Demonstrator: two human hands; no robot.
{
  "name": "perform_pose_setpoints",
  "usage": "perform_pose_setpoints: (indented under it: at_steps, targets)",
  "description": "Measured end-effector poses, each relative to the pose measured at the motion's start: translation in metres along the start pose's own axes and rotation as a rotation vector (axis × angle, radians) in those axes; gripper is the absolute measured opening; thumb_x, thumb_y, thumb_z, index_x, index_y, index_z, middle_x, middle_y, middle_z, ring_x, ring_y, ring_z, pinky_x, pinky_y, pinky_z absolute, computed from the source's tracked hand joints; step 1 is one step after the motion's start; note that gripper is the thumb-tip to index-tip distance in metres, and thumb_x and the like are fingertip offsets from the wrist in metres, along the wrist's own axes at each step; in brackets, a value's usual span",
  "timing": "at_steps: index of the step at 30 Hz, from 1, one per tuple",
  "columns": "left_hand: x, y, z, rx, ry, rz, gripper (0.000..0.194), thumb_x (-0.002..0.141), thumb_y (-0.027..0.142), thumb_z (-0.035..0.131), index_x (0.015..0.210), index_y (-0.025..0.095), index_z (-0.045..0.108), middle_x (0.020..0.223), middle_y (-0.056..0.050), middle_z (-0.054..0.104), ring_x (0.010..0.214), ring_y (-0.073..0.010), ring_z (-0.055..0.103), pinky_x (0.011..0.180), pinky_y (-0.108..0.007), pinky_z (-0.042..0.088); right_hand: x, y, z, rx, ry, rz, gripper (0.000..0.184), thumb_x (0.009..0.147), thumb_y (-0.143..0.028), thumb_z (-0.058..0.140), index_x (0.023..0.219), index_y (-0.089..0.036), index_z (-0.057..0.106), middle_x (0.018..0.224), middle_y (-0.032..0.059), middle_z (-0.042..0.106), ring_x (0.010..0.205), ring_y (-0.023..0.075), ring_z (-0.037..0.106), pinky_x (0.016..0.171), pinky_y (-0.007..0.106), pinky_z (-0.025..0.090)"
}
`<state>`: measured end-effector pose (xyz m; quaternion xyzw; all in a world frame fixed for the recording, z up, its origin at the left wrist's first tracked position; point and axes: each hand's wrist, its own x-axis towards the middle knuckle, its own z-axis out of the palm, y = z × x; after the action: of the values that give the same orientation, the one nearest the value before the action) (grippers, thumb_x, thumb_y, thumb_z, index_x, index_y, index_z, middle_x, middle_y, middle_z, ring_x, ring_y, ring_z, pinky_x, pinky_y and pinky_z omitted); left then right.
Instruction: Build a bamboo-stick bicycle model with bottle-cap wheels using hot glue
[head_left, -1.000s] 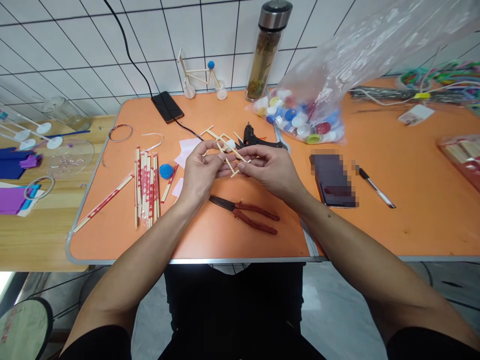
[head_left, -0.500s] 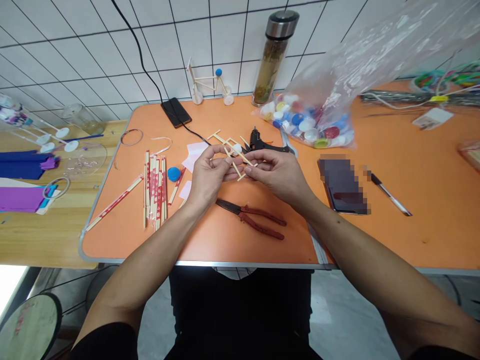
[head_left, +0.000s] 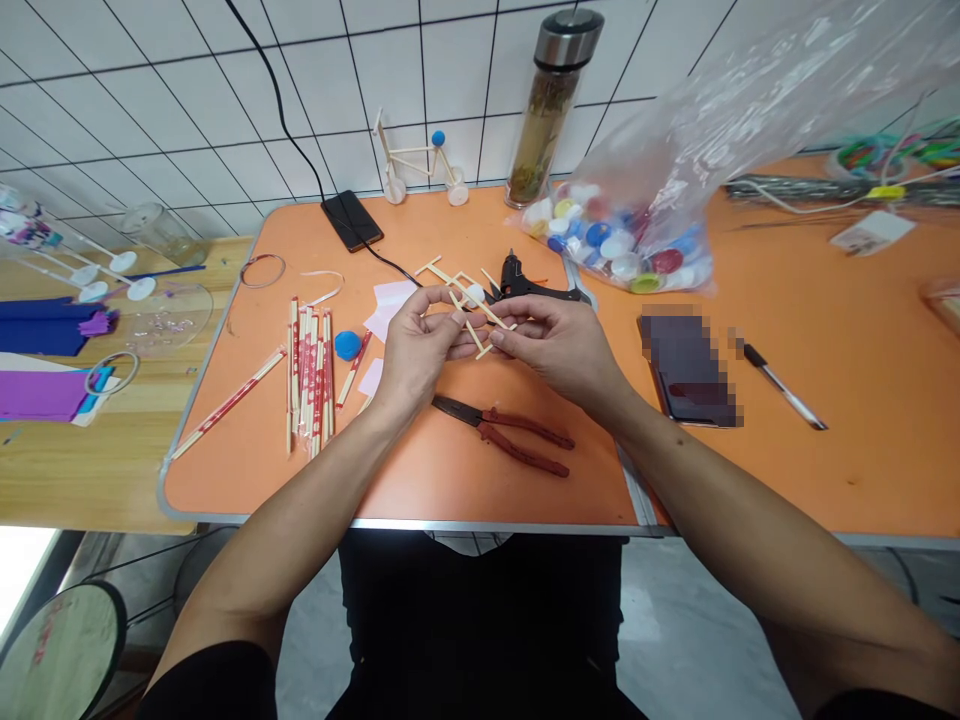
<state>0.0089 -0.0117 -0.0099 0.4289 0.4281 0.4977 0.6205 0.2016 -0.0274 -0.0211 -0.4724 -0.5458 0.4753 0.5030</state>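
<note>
My left hand (head_left: 414, 345) and my right hand (head_left: 553, 345) meet over the middle of the orange table (head_left: 825, 470). Both pinch a small frame of glued wooden sticks (head_left: 463, 300) with a white cap on it, held just above the table. Directly behind the frame lies a black glue gun (head_left: 534, 285). Red-handled pliers (head_left: 510, 435) rest on the table below my hands. Left of my left hand lie a blue bottle cap (head_left: 348, 345) and several wrapped chopsticks (head_left: 309, 372).
A clear bag of coloured bottle caps (head_left: 622, 245) sits at the back right, beside a tall flask (head_left: 551, 105). A finished stick bicycle (head_left: 416, 165) leans at the wall. A phone on a cable (head_left: 352, 220), another dark phone (head_left: 686, 365) and a pen (head_left: 784, 385) lie around.
My view shifted slightly between a second ago and now. Both hands stay closed on the stick frame, with only small finger movements.
</note>
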Motion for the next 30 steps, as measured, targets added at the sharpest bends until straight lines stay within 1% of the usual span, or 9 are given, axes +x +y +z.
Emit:
perform_pose_setpoints:
  at_steps: [3,9,14,20,25,30]
  targets:
    - [0.0000,0.0001,0.0001,0.003,0.000,-0.002,0.039,0.090,0.036,0.095,0.112,0.025,0.065,0.090,0.000,0.087,0.085,-0.0207,0.090,0.078,-0.028,0.073,0.0002,0.0000,0.0002,-0.012,-0.002,-0.004,0.038,0.079,-0.045,0.101,0.108,-0.022,0.091,0.104,0.0069,0.089,0.088,0.0236,0.081,0.083,0.040,0.071]
    - [-0.0010,0.0012,0.0012,0.010,0.000,-0.007,0.038,0.090,0.035,0.095,0.113,0.025,0.065,0.092,0.000,0.088,0.085,-0.0198,0.090,0.082,-0.029,0.074,-0.0007,-0.0019,-0.0004,-0.035,-0.006,-0.001,0.038,0.080,-0.045,0.101,0.109,-0.021,0.090,0.100,0.0069,0.089,0.093,0.0269,0.084,0.089,0.043,0.073]
    - [-0.0019,0.0010,0.0018,-0.014,-0.003,-0.005,0.038,0.091,0.034,0.095,0.112,0.025,0.066,0.093,-0.001,0.088,0.086,-0.0207,0.090,0.083,-0.031,0.074,-0.0004,-0.0015,-0.0001,-0.009,-0.017,-0.013,0.037,0.080,-0.045,0.100,0.107,-0.022,0.090,0.104,0.0068,0.089,0.095,0.0265,0.084,0.088,0.042,0.072]
    - [-0.0021,0.0015,0.0026,-0.001,0.000,-0.005,0.031,0.094,0.031,0.091,0.111,0.025,0.066,0.091,0.001,0.088,0.084,-0.0188,0.089,0.081,-0.027,0.073,-0.0001,-0.0015,0.0004,-0.017,-0.015,-0.008,0.039,0.079,-0.050,0.102,0.106,-0.024,0.091,0.104,0.0067,0.089,0.096,0.0280,0.084,0.089,0.044,0.072]
    - [-0.0009,0.0006,0.0018,-0.018,-0.014,0.001,0.033,0.092,0.030,0.091,0.111,0.025,0.065,0.089,0.001,0.087,0.080,-0.0188,0.089,0.078,-0.028,0.073,0.0002,-0.0017,0.0012,0.002,-0.016,-0.011,0.039,0.078,-0.050,0.102,0.105,-0.024,0.091,0.105,0.0064,0.089,0.094,0.0268,0.084,0.088,0.043,0.072]
    - [0.0000,-0.0002,0.0013,-0.004,-0.003,-0.008,0.037,0.090,0.033,0.094,0.112,0.025,0.065,0.089,0.001,0.087,0.082,-0.0189,0.089,0.080,-0.027,0.073,0.0002,-0.0018,0.0014,0.001,-0.013,-0.001,0.045,0.076,-0.055,0.104,0.105,-0.024,0.091,0.107,0.0072,0.090,0.097,0.0281,0.085,0.089,0.044,0.073]
